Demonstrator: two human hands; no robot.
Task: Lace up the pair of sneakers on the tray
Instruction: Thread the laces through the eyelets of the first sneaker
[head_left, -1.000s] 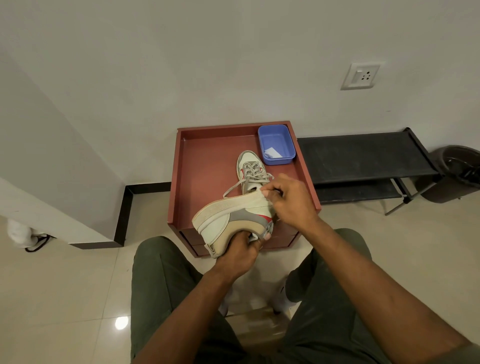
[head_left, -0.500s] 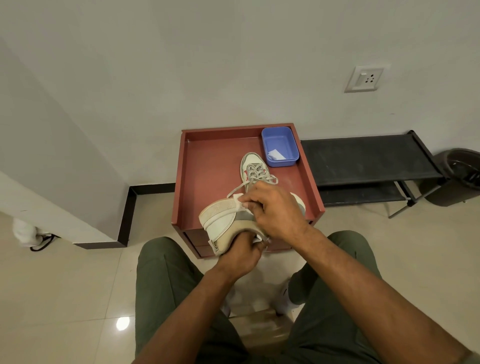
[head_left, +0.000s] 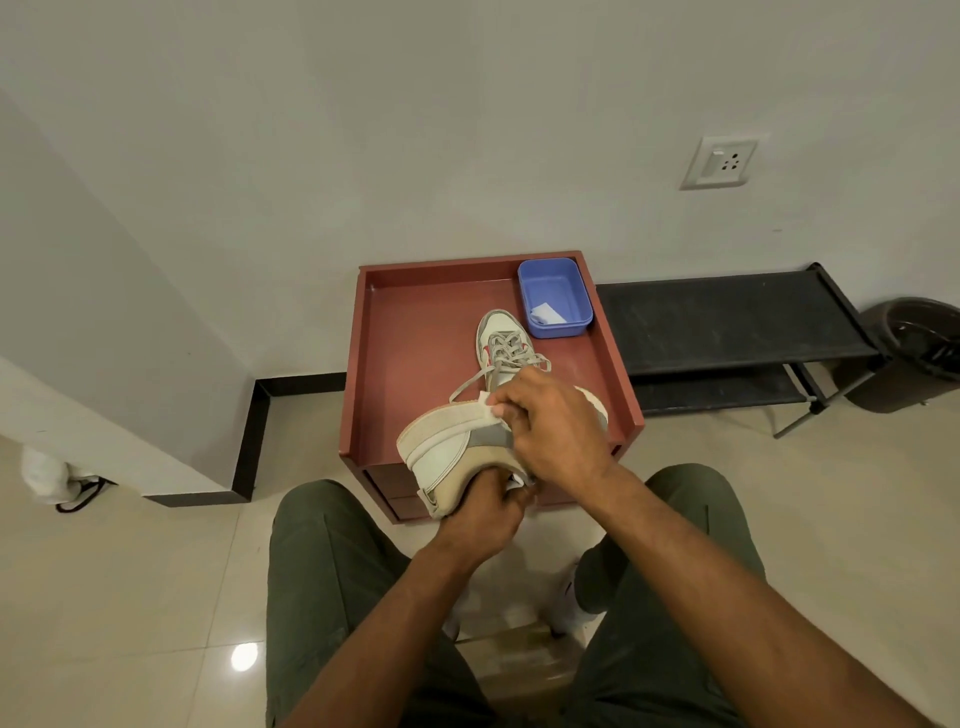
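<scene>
A white and grey sneaker (head_left: 447, 452) lies on its side over the near edge of the red tray (head_left: 410, 332), sole turned up. My left hand (head_left: 488, 512) grips it from below at the heel opening. My right hand (head_left: 550, 431) lies over the shoe's upper and pinches a white strip at the sole's edge. The second sneaker (head_left: 506, 345), with grey laces threaded, stands upright on the tray behind my hands, one lace end trailing left.
A blue plastic tub (head_left: 555, 299) with a white scrap inside sits in the tray's far right corner. A low black shoe rack (head_left: 727, 322) stands to the right, a dark bin (head_left: 919, 353) beyond it. My knees flank the tray's cabinet.
My right hand has slid left along the held sneaker's sole edge, covering more of the shoe. The sneaker has tipped slightly. My left hand keeps its grip.
</scene>
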